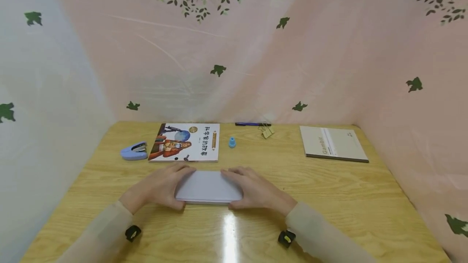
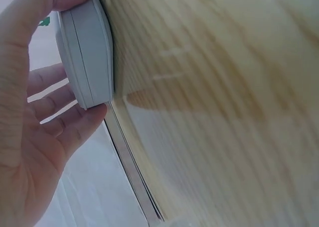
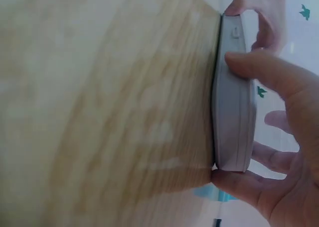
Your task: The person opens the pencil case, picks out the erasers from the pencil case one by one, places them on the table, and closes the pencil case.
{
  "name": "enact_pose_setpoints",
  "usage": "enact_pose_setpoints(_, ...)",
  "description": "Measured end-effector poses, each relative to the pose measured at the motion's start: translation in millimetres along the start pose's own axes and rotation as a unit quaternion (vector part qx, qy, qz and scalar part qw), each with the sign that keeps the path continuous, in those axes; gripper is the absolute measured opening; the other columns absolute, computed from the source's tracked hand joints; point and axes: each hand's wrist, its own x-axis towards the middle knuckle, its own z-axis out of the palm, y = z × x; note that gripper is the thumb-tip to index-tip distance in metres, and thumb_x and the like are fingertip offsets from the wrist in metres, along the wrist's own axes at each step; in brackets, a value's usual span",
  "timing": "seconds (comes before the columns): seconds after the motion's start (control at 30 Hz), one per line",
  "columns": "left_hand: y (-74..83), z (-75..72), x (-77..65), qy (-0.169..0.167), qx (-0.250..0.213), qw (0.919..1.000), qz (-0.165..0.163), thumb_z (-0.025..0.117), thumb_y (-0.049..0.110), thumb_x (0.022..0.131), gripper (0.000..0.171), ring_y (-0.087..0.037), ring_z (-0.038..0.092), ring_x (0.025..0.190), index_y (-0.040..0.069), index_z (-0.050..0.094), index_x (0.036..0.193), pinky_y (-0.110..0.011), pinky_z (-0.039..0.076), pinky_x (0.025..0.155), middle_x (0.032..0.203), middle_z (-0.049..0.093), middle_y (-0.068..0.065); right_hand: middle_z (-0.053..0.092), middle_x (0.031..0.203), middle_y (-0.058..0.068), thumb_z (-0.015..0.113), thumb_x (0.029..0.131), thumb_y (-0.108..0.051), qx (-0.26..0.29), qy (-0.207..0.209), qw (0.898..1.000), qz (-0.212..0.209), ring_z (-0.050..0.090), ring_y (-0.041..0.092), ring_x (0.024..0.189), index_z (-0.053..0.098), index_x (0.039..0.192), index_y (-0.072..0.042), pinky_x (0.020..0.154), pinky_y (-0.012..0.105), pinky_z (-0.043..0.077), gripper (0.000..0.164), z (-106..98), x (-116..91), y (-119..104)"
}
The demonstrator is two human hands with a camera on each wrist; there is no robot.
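A flat, pale grey case (image 1: pixel 208 186) with rounded edges lies on the table in front of me. Its left end is gripped by my left hand (image 1: pixel 164 186), thumb at the near side and fingers at the far side. My right hand (image 1: pixel 256 190) holds the other end in the same way. A thin seam runs along the side of the case (image 2: pixel 85 55) in the left wrist view. From the right wrist, a small catch shows on the case (image 3: pixel 233 117) close to the thumb.
Behind the hands lie a light blue stapler (image 1: pixel 134 151), a picture book (image 1: pixel 184 143), a small blue cone-shaped piece (image 1: pixel 232 142), a pen (image 1: pixel 248 124) and a gold binder clip (image 1: pixel 268 133). A beige notebook (image 1: pixel 334 143) lies at the back right. Printed curtains (image 1: pixel 234 52) enclose the wooden table (image 1: pixel 329 198).
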Motion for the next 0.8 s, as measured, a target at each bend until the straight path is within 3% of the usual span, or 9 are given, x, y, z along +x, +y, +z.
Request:
enact_pose_setpoints(0.37,0.2,1.1,3.5,0.004,0.001,0.9999,0.013,0.084,0.048,0.063,0.096,-0.033,0.055,0.125,0.003,0.054,0.143,-0.051,0.050,0.101,0.140,0.055,-0.015,0.054,0.144,0.017,0.081,0.077,-0.051,-0.067,-0.007,0.998,-0.013,0.058,0.032,0.123,0.055,0.147,-0.011,0.100,0.044,0.051,0.084,-3,7,2)
enact_pose_setpoints(0.8,-1.9,-0.8,-0.7,0.000,-0.001,1.0000,0.002,0.085,0.049,0.065,0.099,-0.035,0.053,0.128,0.003,0.051,0.146,-0.054,0.047,0.103,0.143,0.053,-0.016,0.058,0.141,0.013,0.077,0.080,-0.054,-0.013,-0.024,0.999,-0.021,0.061,0.027,0.119,0.060,0.143,-0.014,0.096,0.037,0.052,0.076,-14,15,8)
